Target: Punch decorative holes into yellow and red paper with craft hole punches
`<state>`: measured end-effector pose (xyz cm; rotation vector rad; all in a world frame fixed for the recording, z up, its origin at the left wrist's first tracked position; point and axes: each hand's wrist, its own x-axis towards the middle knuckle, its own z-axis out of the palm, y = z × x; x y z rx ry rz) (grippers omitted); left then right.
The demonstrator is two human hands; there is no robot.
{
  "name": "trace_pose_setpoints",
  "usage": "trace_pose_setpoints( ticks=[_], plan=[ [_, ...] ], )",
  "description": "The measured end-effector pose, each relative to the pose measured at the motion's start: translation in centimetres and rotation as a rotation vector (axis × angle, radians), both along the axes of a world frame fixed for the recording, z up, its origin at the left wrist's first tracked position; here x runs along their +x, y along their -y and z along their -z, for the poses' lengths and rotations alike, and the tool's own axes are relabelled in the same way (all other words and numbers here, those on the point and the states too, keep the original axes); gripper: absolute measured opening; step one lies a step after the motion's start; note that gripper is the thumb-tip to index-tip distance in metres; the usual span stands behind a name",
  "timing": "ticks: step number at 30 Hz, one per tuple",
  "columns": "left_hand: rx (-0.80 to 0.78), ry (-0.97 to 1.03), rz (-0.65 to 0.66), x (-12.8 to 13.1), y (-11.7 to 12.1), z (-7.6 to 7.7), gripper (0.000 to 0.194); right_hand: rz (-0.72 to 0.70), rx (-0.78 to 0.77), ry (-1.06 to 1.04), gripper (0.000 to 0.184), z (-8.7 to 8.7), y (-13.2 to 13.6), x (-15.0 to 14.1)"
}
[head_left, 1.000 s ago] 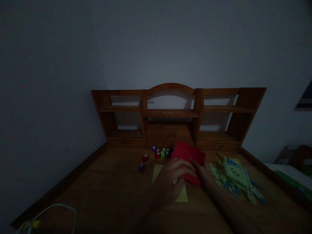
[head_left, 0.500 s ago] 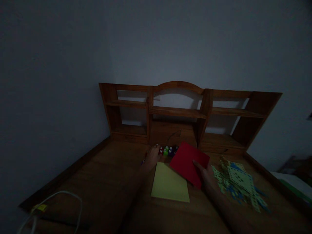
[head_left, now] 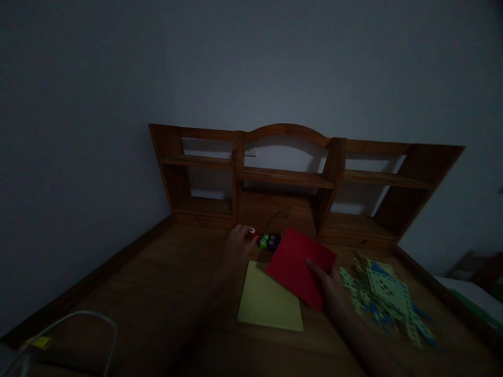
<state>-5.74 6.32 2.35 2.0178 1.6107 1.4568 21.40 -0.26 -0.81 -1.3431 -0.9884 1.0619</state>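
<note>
My left hand [head_left: 238, 245] is closed around a small red toy with a white eye [head_left: 252, 233], held above the desk's back part. Just right of it stand several small toys with eyes, green ones [head_left: 263, 242] and dark purple ones [head_left: 272, 242]. My right hand [head_left: 328, 283] grips a red square sheet [head_left: 297, 266], thumb on top and fingers hidden underneath. The sheet is tilted and covers part of the toy group. Below it a pale yellow square sheet [head_left: 270, 303] lies flat on the desk, its upper right corner hidden by the red one.
A wooden shelf unit [head_left: 286, 178] stands along the back of the wooden desk [head_left: 145, 293]. To the right lies a pile of pale green and blue perforated toy building pieces [head_left: 387, 293]. A white cable [head_left: 96, 314] loops at the front left beside a yellow item [head_left: 41, 343].
My left hand has closed on red eyed toys and drawn up slightly leftward, with one red toy now showing at its fingertips. The red sheet has shifted slightly left in my right hand.
</note>
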Motion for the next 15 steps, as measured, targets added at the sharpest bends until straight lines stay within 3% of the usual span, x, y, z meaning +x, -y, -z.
trace_pose_setpoints(
  ticks=[3,8,15],
  plan=[
    [-0.042,0.513,0.093,0.5,0.1,0.7,0.025,0.021,-0.047,0.036,0.051,-1.2,0.6,-0.7],
    [-0.220,0.909,0.271,1.8,0.7,2.1,0.031,-0.037,-0.033,0.085,0.043,-2.8,1.4,-1.8],
    [-0.445,0.772,0.290,1.8,1.7,2.6,0.040,-0.091,-0.059,0.077,0.043,-3.3,2.1,-2.2]
  ],
)
